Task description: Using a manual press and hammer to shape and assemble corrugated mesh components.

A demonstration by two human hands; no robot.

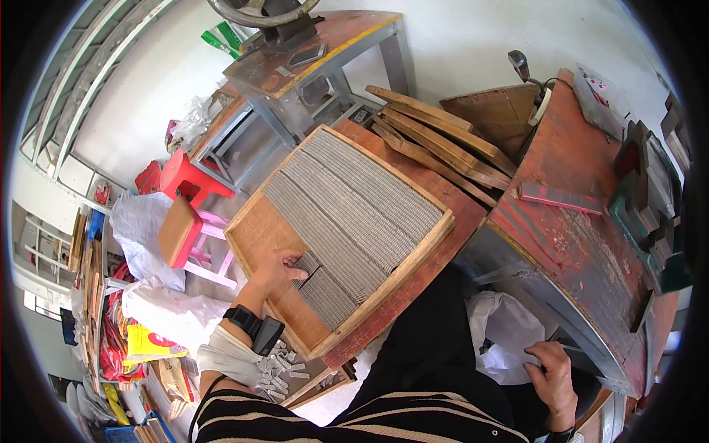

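A shallow wooden tray (267, 221) lies tilted in view in front of me. Tight rows of small grey pieces (354, 199), metallic in look, fill most of it; bare wood shows along its left side. My left hand (277, 272) reaches into the tray at the lower left end of the rows. Its thumb and fingers are closed at the edge of the pieces, beside a dark gap; what lies between them is hidden. Away from the tray, at lower right, my right hand (552, 380) hangs near a white plastic bag (506, 332), fingers bent and apart, with nothing visible in them.
The tray rests on a red-brown worktable (458, 203). Right of it stands a worn metal-edged bench (569, 236) with a red bar (561, 198). Wooden boards (443, 140) lean behind. Below the tray sits a box of loose grey strips (281, 373). A pink stool (181, 232) stands left.
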